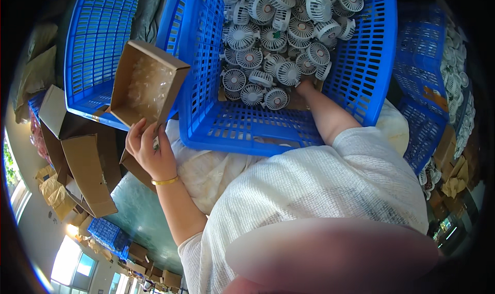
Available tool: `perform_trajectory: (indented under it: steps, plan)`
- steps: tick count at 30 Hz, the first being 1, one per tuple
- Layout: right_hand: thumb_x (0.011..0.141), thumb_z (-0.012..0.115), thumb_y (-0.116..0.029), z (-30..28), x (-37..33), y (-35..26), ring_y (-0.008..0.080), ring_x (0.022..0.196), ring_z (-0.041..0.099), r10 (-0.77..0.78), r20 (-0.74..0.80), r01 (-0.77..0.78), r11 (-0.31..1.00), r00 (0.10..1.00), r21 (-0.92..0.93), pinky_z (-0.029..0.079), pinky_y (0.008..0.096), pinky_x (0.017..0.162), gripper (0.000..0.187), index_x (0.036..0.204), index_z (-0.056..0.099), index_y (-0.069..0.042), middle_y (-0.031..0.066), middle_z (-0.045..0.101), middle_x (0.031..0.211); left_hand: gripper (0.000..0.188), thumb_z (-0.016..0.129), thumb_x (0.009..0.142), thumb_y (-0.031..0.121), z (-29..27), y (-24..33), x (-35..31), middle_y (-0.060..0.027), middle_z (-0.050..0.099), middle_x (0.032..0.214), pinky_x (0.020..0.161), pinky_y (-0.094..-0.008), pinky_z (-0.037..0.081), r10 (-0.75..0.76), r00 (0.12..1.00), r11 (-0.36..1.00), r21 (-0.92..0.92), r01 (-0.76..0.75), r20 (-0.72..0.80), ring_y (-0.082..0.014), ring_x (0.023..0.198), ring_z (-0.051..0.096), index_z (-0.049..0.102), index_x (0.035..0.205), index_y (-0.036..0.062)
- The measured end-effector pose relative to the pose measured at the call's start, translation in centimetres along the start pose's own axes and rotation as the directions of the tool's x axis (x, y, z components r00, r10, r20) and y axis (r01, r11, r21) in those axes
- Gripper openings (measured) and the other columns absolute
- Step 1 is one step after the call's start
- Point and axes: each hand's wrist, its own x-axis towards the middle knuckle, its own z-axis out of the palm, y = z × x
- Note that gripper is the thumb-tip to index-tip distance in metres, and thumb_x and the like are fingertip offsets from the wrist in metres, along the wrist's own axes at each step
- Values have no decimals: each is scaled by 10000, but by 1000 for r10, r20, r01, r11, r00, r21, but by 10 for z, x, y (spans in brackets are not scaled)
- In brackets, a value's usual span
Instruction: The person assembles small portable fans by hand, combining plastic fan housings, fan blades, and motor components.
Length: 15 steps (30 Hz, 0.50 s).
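My left hand point(150, 152), with a gold bangle at the wrist, is at the near edge of a small open cardboard box point(172, 90). Its fingers are bent and apart, and I see nothing held in them. Small clear pieces point(147, 82) lie in the box, too small to name. My right hand point(305, 86) reaches down into a large blue plastic crate point(242, 131), in among many white round-grilled mini fans point(288, 73). The fans hide its fingers, so whether it grips one is unclear.
Another blue crate point(90, 52) holding a dark cloth or bag stands at the left. Open cardboard cartons point(90, 165) are below it. Stacked blue crates point(420, 52) and more white parts point(454, 77) are at the right. A pale sack point(198, 170) sits before me.
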Motion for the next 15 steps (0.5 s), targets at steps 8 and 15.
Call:
perform_trajectory:
  steps: [8, 15]
  plan:
    - [713, 623, -51, -175, -116, -136, 141, 496, 564, -118, 341, -46, 898, 933, 437, 469, 275, 473, 68, 781, 629, -47, 72, 615, 651, 158, 678, 675, 48, -10, -11, -18, -91, 581, 1049, 887, -389, 386, 81, 997, 995, -65, -82, -19, -305, 1012, 503, 671, 830, 75]
    - [819, 602, -43, -292, -237, -314, 80, 594, 523, -718, 35, 446, 468, 695, 763, 420, 211, 526, 57, 816, 549, -23, 23, 552, 698, 108, 672, 691, 112, -1, -16, -27, -34, 588, 1002, 897, -396, 383, 85, 990, 994, -60, -92, -110, -271, 1042, 514, 673, 799, 111]
